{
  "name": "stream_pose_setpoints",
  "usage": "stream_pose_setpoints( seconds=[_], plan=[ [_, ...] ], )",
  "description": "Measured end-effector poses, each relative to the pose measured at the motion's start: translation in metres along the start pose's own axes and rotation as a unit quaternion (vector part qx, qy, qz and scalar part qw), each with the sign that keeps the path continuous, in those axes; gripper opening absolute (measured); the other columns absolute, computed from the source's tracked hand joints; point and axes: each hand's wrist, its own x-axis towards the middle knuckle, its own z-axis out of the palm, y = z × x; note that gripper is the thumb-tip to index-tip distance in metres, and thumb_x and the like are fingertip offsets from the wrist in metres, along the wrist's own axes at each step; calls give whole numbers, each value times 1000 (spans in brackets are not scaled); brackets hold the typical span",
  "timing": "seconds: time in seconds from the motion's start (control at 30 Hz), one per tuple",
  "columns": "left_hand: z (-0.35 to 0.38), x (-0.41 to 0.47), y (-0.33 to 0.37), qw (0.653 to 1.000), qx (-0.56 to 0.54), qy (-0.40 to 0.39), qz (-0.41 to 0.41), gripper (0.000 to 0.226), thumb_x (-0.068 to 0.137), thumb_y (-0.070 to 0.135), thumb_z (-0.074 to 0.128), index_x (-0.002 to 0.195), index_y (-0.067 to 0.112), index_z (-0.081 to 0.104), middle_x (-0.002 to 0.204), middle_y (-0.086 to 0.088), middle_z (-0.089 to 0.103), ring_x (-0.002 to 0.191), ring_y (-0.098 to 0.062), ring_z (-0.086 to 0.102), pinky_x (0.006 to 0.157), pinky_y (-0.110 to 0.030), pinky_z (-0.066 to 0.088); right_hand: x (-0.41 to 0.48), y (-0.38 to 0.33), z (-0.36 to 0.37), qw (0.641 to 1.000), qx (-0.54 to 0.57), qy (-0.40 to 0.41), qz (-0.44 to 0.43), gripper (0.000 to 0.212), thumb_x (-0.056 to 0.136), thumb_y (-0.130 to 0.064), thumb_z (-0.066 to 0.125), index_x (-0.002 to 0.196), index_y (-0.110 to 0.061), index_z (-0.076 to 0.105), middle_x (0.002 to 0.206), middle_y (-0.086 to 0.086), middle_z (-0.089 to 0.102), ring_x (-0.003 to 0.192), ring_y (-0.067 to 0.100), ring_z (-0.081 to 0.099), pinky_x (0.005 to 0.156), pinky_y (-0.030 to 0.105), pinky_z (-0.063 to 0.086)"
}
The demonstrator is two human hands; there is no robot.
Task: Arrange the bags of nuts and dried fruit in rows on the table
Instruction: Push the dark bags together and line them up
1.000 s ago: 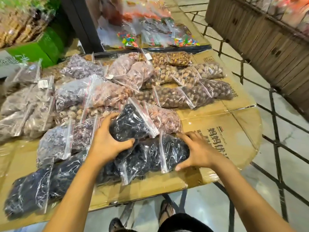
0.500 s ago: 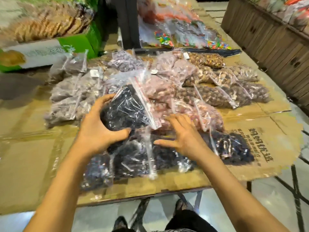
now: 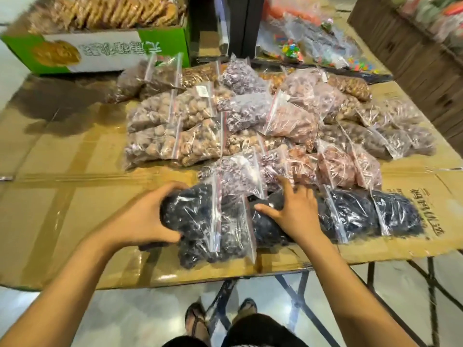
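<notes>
Surface: a table covered with flattened brown cardboard sheets fills most of the frame, its folding metal legs showing at the lower right.
Bags: clear zip-top plastic bags of nuts and dried fruit lie crowded across the centre and right of the surface, overlapping one another in rough rows.
Pale nut bags: bags of light brown round nuts sit at the centre left of the pile.
Pinkish bags: bags of reddish-pink pieces lie right of centre, just behind the dark bags.
Dark row: bags of black dried fruit lie side by side along the near edge, lower right of centre.
Held bag: a clear bag of black dried fruit lies at the left end of that front row, low in the centre of the frame, on the cardboard.
Green box: a green and white cardboard box of biscuits stands at the upper left.
Left hand: the left hand curls around the held bag's left end, thumb under and fingers over it.
Right hand: the right hand lies spread, fingers apart, pressed flat on the neighbouring dark bag.
</notes>
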Motion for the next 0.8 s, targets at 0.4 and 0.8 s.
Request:
stream_pose_setpoints(
  seconds=[0.4, 0.8],
  plan=[
    [19, -13, -47, 992, -57, -82, -80, 93, 53, 9, 81, 126, 47, 38, 115, -1, 59, 95, -8, 62, 75, -22, 49, -6, 0, 4, 999, 41, 8, 9, 95, 68, -84, 44, 145, -31, 26, 124, 19, 53, 119, 36, 42, 96, 46, 36],
    [40, 24, 70, 897, 317, 11, -308, 115, 70, 57, 71, 151, 36, -8, 160, -14, 10, 144, -37, 17, 114, -47, 24, 31, 111, -65, 977, 165, -8, -132, 89, 78, -74, 44, 148, -25, 20, 156, 11, 10, 144, 31, 8, 114, 53, 24]
  ],
)
